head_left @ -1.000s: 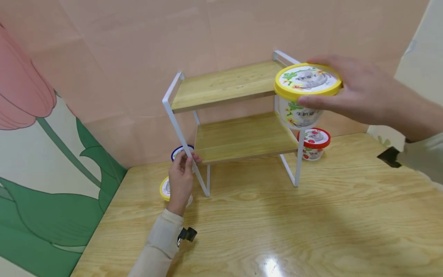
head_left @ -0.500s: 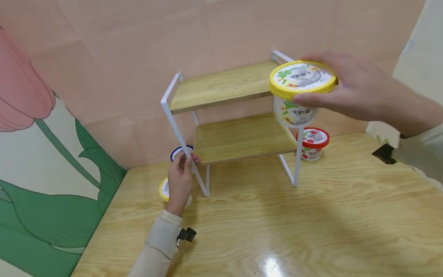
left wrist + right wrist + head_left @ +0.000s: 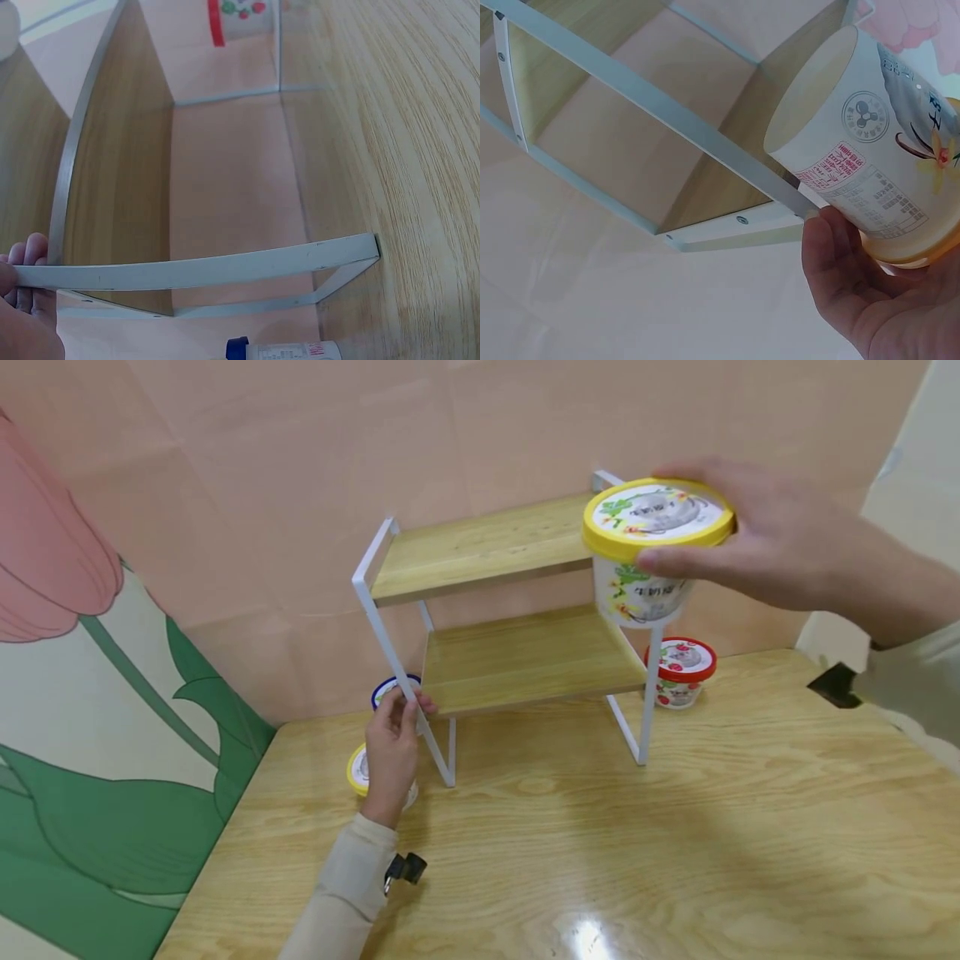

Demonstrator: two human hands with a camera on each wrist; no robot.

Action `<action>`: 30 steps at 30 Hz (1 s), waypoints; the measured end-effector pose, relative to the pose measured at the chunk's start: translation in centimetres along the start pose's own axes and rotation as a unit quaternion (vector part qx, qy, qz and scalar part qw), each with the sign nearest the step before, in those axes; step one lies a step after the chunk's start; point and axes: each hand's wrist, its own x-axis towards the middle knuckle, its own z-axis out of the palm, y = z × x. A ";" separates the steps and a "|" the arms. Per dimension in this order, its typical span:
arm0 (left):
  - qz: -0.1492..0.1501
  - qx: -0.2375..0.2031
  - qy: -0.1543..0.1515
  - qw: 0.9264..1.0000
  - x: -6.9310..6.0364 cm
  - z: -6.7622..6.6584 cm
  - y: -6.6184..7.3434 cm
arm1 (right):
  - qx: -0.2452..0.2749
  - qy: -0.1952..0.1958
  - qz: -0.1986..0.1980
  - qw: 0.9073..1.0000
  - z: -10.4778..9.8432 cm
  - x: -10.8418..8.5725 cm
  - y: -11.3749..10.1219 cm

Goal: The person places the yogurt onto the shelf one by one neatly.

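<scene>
In the head view my right hand grips a yellow-lidded paper tub by its lid, fingers and thumb around the rim. The tub is upright, in the air at the right end of the two-tier rack. The right wrist view shows the tub's white base near the rack's metal frame; I cannot tell whether they touch. My left hand pinches the rack's left front leg at the lower shelf. In the left wrist view its fingertips curl around that white bar.
A red-lidded tub stands on the table behind the rack's right leg. At the left, a blue-lidded tub and another yellow-lidded tub are partly hidden by my left hand. A pink backdrop hangs behind.
My right hand has carried the tub slightly left and up. My left hand stays on the rack's leg, and the rack has not moved.
</scene>
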 end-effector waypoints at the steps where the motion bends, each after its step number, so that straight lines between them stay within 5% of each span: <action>1: 0.001 -0.001 0.000 1.000 0.0 0.0 0.0 | 0.001 0.000 -0.001 1.000 0.0 0.1 0.0; 30: 0.002 0.001 -0.004 1.000 -0.1 0.2 0.2 | 0.012 0.029 0.007 0.999 -1.2 0.9 0.0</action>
